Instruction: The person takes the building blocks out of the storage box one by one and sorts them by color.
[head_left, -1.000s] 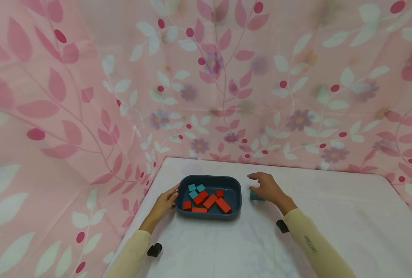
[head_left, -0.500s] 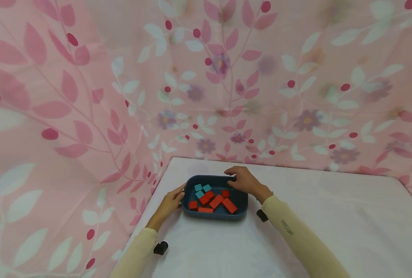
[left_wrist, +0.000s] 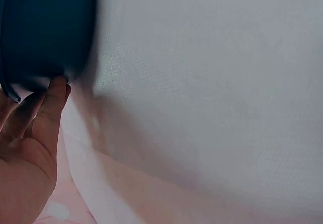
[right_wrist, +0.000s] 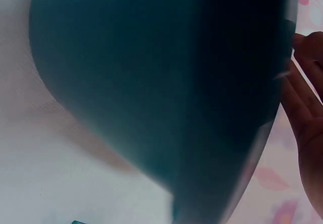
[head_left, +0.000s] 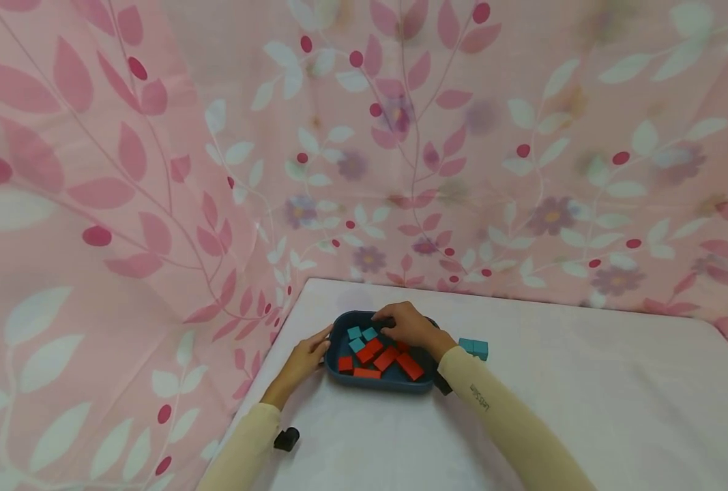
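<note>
Pink cloth printed with leaves and berries fills the left and upper parts of the head view, hanging behind and beside a table under a white cover. At lower left of centre, the left hand lies on the cover with its fingers stretched out straight, their tips touching the left outer wall of a dark blue tray. The left wrist view shows the same thing: a thumb and relaxed fingers at the lower left of the frame, resting against the tray's dark wall at upper left, gripping nothing.

Inside the tray, left to right, lie small teal blocks near the upper left corner and red blocks spread across the lower half, some tilted against one another.

The right hand is over the tray's upper right part, fingers curled downward above the blocks; whether they grasp a block cannot be told from the head view. In the right wrist view the tray's wall fills most of the frame, blurred, with fingers at the right edge.

Just right of the tray, on the cover, stands a pair of teal blocks, clear of the tray and close to the right forearm.
</note>
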